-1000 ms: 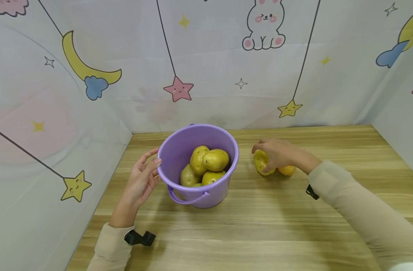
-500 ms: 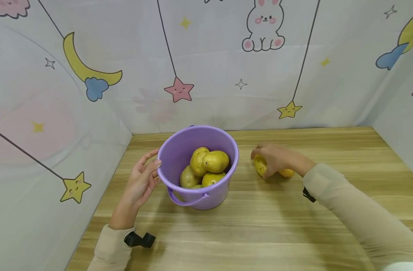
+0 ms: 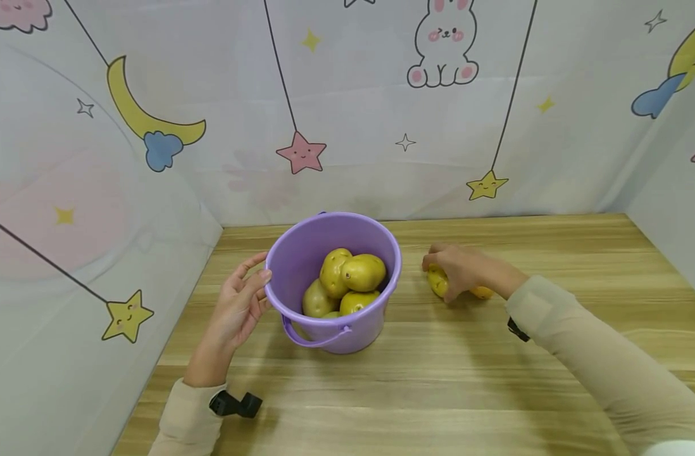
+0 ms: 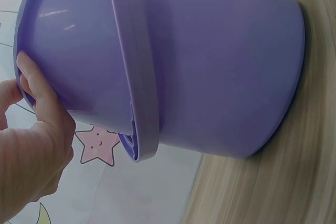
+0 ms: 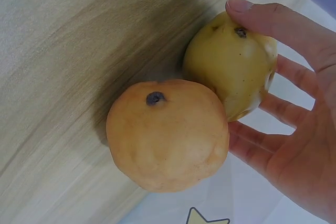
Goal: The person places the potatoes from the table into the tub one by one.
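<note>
A purple bucket (image 3: 330,329) stands on the table, holding several yellow potatoes (image 3: 363,273). My left hand (image 3: 239,310) pinches the bucket's left rim, thumb inside and fingers outside; the left wrist view shows this grip on the bucket (image 4: 226,66) too. To the right, my right hand (image 3: 464,269) grips a yellow potato (image 3: 437,280) resting on the table. In the right wrist view the thumb lies over one side of that potato (image 5: 226,66), with fingers round the other. An orange-coloured round fruit (image 5: 168,135) with a dark stem spot lies against it, largely covered by the hand in the head view.
The wood-grain table (image 3: 416,392) reaches back to a white cloth wall (image 3: 359,126) printed with stars, a moon and a rabbit. Side walls of similar cloth stand left and right. The bucket's handle (image 3: 316,339) hangs down at its front.
My right hand has settled lower round the yellow potato, a little toward me and leftward. The left hand and bucket have stayed put.
</note>
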Demonstrator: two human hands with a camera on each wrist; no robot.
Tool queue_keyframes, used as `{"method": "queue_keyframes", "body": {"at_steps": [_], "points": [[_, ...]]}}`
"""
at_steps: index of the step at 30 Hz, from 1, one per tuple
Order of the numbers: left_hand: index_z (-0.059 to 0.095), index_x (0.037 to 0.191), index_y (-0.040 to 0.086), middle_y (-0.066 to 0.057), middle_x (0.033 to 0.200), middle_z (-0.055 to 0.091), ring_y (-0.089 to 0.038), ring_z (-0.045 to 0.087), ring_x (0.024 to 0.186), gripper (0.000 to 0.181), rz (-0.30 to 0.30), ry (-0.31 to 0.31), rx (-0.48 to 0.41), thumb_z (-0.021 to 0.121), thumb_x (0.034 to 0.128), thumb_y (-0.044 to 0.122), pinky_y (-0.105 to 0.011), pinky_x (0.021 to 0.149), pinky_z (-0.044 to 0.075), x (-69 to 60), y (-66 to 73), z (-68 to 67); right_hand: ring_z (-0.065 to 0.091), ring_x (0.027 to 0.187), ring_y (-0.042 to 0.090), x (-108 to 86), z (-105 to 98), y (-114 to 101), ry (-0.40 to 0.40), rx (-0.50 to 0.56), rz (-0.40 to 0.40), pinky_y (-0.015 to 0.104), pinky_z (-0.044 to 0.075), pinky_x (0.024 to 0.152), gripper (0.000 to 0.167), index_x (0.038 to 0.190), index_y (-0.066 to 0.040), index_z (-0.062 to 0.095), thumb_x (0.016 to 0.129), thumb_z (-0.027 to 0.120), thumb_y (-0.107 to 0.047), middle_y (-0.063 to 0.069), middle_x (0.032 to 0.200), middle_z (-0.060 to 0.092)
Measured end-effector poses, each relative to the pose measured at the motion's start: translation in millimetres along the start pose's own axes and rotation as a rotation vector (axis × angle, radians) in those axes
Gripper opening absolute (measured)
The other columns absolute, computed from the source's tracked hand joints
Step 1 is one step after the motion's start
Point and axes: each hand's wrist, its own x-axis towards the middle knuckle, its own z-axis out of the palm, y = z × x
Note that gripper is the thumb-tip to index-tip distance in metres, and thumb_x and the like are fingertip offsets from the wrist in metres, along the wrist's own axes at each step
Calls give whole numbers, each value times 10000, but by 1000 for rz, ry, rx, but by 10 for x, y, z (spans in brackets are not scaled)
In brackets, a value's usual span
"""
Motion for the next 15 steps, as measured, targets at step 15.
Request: {"method": "queue_keyframes", "body": {"at_steps": [15], "points": [[414, 1371, 45, -95, 981, 658, -167, 696, 787, 348, 2, 2, 8, 469, 1035, -26, -243, 702, 612, -1, -1, -1, 531, 898, 291, 45, 12, -16, -25, -2, -11, 423, 529, 766, 566, 1142, -70, 654, 631, 889, -129, 103, 1075, 526]]}}
